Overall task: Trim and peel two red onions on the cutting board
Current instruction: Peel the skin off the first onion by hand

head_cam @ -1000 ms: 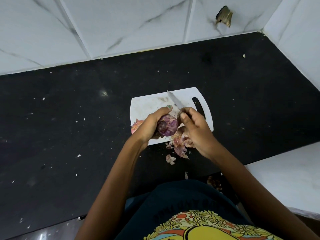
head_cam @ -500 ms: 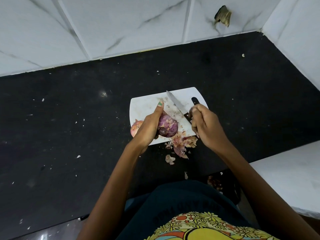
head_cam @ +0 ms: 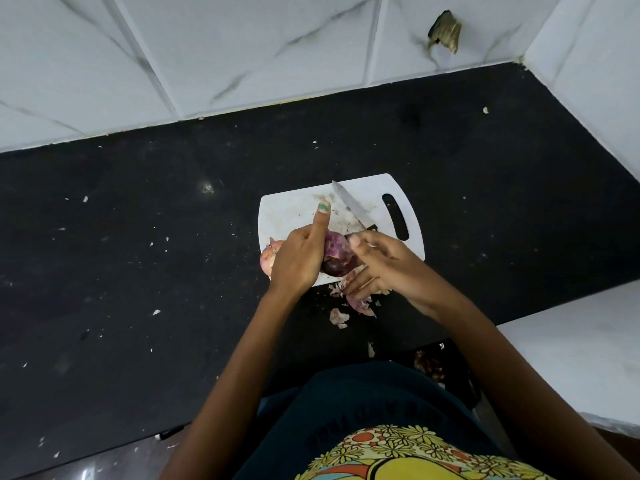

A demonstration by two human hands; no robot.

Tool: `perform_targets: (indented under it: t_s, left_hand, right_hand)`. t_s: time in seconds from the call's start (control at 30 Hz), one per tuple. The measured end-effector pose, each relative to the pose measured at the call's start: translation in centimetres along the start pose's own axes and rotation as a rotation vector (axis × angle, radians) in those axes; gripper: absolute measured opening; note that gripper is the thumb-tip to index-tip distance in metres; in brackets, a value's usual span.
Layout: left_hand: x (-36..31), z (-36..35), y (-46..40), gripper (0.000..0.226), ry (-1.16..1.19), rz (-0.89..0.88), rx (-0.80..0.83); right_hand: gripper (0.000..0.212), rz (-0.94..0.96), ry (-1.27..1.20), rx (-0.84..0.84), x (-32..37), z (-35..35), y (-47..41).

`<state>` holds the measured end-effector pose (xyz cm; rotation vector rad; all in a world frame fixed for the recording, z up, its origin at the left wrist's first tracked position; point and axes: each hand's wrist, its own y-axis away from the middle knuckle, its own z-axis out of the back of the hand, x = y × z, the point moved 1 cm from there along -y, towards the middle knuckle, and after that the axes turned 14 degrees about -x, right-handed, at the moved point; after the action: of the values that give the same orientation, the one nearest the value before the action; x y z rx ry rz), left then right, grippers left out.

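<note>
A white cutting board [head_cam: 294, 213] lies on the black counter. My left hand [head_cam: 298, 258] grips a peeled purple onion [head_cam: 337, 258] over the board's near edge, thumb pointing straight up. My right hand [head_cam: 377, 265] sits just right of that onion with loose fingers, its thumb touching the onion's top. A knife [head_cam: 348, 206] rests on the board with the blade pointing away; the right hand hides its handle end. A second, paler onion [head_cam: 267, 259] shows at the board's left edge, mostly behind my left hand.
Onion skins [head_cam: 360, 303] are piled at the board's near edge, with more scraps [head_cam: 337, 317] on the black counter [head_cam: 138, 271]. White tiled walls [head_cam: 242, 46] close the back and right. A white surface [head_cam: 571, 351] lies at the lower right.
My right hand let go of the knife handle and moved left to the onion; the knife stays on the board. My left hand turned the onion and raised its thumb.
</note>
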<state>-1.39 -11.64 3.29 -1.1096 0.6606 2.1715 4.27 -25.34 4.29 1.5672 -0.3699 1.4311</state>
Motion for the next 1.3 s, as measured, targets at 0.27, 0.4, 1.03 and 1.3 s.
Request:
perform_targets:
  t_s: [0.27, 0.4, 1.03, 1.3]
  left_hand:
    - [1.5, 0.1, -0.6, 0.051, 0.349, 0.033, -0.035]
    - [1.5, 0.0, 0.2, 0.028, 0.394, 0.07, 0.158]
    - [1.7, -0.6, -0.5, 0.034, 0.478, -0.076, 0.217]
    - [1.7, -0.6, -0.4, 0.036, 0.501, -0.096, 0.143]
  right_hand:
    - [0.047, -0.161, -0.62, 0.086, -0.8, -0.2, -0.6]
    - [0.046, -0.2, -0.747, 0.109, -1.4, 0.3, -0.9]
    - [0.039, -0.346, -0.975, 0.109, -1.3, 0.7, -1.7]
    - [0.048, -0.363, -0.821, 0.085, -1.2, 0.8, -2.4]
